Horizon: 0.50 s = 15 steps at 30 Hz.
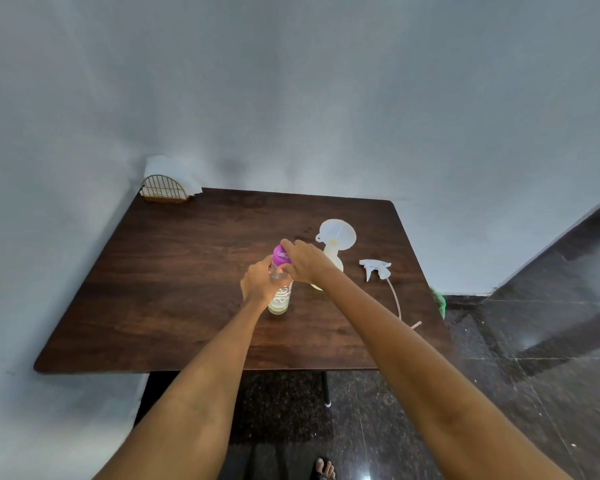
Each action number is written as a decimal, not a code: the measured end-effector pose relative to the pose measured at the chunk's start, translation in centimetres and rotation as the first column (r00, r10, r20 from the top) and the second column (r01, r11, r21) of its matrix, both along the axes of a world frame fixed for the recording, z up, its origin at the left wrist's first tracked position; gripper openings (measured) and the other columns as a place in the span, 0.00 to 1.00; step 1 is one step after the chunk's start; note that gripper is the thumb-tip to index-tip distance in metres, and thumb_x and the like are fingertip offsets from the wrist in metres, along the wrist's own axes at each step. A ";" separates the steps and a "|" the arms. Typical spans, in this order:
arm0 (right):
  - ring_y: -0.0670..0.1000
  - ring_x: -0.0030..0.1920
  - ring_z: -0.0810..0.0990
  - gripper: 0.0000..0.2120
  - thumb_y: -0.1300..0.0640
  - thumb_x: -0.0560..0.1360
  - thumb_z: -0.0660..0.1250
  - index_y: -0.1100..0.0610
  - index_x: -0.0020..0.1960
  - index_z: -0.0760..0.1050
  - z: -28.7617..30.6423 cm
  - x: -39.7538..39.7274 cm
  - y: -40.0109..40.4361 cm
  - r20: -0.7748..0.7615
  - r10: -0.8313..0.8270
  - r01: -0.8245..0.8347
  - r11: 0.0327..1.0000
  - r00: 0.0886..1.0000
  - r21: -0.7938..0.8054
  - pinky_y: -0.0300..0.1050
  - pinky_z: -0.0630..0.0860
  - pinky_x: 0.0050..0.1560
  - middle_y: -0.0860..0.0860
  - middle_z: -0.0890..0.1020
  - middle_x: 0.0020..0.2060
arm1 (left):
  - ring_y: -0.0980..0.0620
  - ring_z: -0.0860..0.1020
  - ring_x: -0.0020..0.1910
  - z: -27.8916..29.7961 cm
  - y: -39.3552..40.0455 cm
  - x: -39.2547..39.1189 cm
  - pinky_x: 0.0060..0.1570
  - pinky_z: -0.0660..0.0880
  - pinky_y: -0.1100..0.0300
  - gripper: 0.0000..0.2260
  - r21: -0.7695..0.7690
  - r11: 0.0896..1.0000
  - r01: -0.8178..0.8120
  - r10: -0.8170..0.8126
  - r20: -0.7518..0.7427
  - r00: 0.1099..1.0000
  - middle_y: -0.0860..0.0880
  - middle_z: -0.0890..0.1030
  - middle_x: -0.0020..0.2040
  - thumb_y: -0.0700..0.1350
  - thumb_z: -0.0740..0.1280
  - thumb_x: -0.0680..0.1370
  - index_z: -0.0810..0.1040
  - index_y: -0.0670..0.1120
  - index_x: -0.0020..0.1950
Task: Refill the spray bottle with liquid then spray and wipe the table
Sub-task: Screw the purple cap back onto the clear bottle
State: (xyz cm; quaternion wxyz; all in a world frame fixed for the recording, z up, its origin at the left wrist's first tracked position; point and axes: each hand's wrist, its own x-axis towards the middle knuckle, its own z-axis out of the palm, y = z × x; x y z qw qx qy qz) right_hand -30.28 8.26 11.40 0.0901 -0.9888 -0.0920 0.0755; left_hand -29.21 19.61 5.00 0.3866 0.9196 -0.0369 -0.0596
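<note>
A clear bottle (280, 301) with white lettering and a little pale liquid stands upright near the middle of the dark wooden table (153, 289). My left hand (258, 282) grips its upper body. My right hand (303, 259) is closed on its purple cap (280, 254). Just behind my right hand stands the spray bottle (335, 259), holding yellowish liquid, with a white funnel (336, 233) set in its neck. The white trigger spray head (376, 268) lies on the table to the right, its long tube (397, 301) trailing toward the front edge.
A wire napkin holder (165, 192) with white napkins stands at the table's far left corner against the wall. Something green (439, 301) shows past the table's right edge. Dark polished floor lies to the right and below, and a sandalled foot (324, 469) shows at the bottom.
</note>
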 end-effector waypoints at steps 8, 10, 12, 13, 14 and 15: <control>0.55 0.57 0.75 0.27 0.54 0.71 0.71 0.58 0.66 0.66 -0.8 0.3 0.2 -0.024 -0.061 0.065 0.970 0.998 0.235 0.39 0.70 0.50 0.58 0.74 0.59 | 0.52 0.76 0.43 -1.0 1.1 0.1 0.43 0.74 0.56 0.22 -0.237 0.971 0.028 -0.043 -0.058 0.997 0.49 0.79 0.45 0.47 0.77 0.64 0.74 0.46 0.55; 0.54 0.56 0.75 0.26 0.53 0.70 0.72 0.58 0.64 0.68 -1.0 0.8 0.1 -0.008 -0.037 0.037 0.966 0.999 0.255 0.39 0.70 0.49 0.57 0.75 0.57 | 0.52 0.78 0.45 -1.6 1.3 -0.2 0.46 0.75 0.55 0.25 -0.279 0.960 0.024 -0.031 -0.024 0.999 0.50 0.79 0.48 0.48 0.78 0.63 0.73 0.48 0.55; 0.53 0.56 0.75 0.26 0.52 0.70 0.72 0.58 0.64 0.68 -1.1 1.6 0.3 -0.004 -0.007 0.008 0.966 1.000 0.258 0.38 0.70 0.50 0.56 0.76 0.57 | 0.52 0.78 0.48 -2.0 1.6 0.0 0.46 0.74 0.57 0.26 -0.319 0.948 -0.014 0.009 -0.017 1.000 0.50 0.78 0.50 0.48 0.78 0.63 0.72 0.47 0.57; 0.53 0.56 0.75 0.26 0.52 0.70 0.72 0.58 0.64 0.68 -1.1 2.2 0.3 0.003 0.004 -0.005 0.965 1.000 0.263 0.38 0.70 0.50 0.56 0.76 0.58 | 0.52 0.78 0.48 -1.9 1.7 0.3 0.46 0.74 0.58 0.26 -0.333 0.942 -0.038 0.035 -0.016 0.999 0.50 0.78 0.50 0.47 0.78 0.63 0.72 0.47 0.56; 0.53 0.56 0.75 0.26 0.52 0.70 0.72 0.58 0.64 0.68 -1.0 2.7 0.4 0.009 0.011 -0.013 0.962 1.000 0.271 0.38 0.70 0.50 0.56 0.76 0.58 | 0.52 0.78 0.49 -1.9 1.8 0.6 0.47 0.74 0.58 0.26 -0.338 0.940 -0.055 0.053 -0.014 0.998 0.50 0.78 0.50 0.47 0.78 0.63 0.72 0.46 0.56; 0.53 0.56 0.75 0.26 0.52 0.70 0.72 0.58 0.64 0.68 -0.9 3.3 0.5 0.019 0.023 -0.027 0.959 1.000 0.281 0.38 0.70 0.50 0.56 0.76 0.58 | 0.52 0.77 0.49 -1.7 2.0 1.2 0.47 0.74 0.58 0.26 -0.332 0.941 -0.065 0.066 -0.008 0.998 0.50 0.78 0.51 0.47 0.78 0.63 0.71 0.46 0.56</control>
